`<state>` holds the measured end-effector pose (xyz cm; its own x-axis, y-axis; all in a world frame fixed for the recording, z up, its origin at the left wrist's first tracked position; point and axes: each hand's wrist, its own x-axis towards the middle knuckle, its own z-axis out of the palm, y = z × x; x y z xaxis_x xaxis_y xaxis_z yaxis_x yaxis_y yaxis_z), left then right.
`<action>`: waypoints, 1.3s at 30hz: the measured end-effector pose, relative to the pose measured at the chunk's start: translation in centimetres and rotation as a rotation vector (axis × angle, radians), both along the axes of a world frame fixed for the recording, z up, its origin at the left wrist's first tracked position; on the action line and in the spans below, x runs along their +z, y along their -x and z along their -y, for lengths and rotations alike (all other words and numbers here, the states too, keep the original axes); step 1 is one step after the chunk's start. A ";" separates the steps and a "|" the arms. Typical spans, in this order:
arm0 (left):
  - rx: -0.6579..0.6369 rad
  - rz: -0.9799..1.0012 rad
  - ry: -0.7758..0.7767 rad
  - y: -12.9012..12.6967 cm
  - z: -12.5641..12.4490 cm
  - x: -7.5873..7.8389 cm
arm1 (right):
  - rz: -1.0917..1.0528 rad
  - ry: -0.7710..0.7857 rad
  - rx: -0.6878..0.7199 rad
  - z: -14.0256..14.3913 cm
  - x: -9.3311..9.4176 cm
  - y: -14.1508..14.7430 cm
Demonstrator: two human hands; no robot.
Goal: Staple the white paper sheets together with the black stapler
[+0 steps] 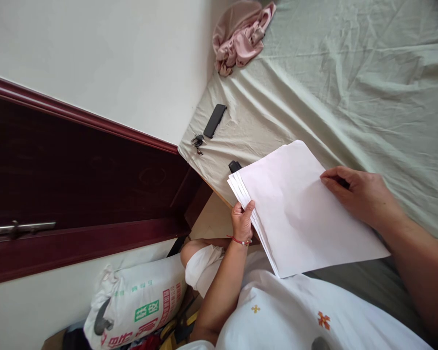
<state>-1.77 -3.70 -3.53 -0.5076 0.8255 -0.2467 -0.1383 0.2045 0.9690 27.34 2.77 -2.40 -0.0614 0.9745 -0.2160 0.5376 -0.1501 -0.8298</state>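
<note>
A small stack of white paper sheets (299, 209) lies tilted above my lap, its left edges slightly fanned. My left hand (243, 221), with a red beaded string at the wrist, grips the stack's left edge, thumb on top and the other fingers underneath, mostly hidden. On the far right side, my right hand (361, 192) pinches the edge of the top sheet between thumb and forefinger. A black object (234, 166) pokes out from behind the stack's upper left corner; most of it is covered.
A pale green sheet (350, 87) covers the bed. On it lie a black rectangular case (215, 120), keys (197, 141) and crumpled pink cloth (241, 36). A dark red door (87, 165) stands at left, with a stuffed white printed sack (138, 296) below.
</note>
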 end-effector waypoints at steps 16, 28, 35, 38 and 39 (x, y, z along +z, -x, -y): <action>-0.145 0.006 0.120 -0.3 -0.6 1.2 | -0.014 0.016 0.011 -0.1 0.3 0.0; -0.180 -0.045 0.110 -0.1 -0.6 1.1 | -0.010 0.014 0.000 0.0 -0.2 -0.1; -0.182 -0.045 0.107 -0.1 -0.5 1.0 | 0.014 0.034 -0.008 -0.1 -0.1 -0.1; -0.186 -0.054 0.111 0.0 -0.5 0.9 | 0.010 0.039 -0.011 -0.2 -0.1 -0.1; -0.185 -0.054 0.113 0.0 -0.5 0.9 | 0.009 0.040 -0.011 -0.2 0.0 -0.1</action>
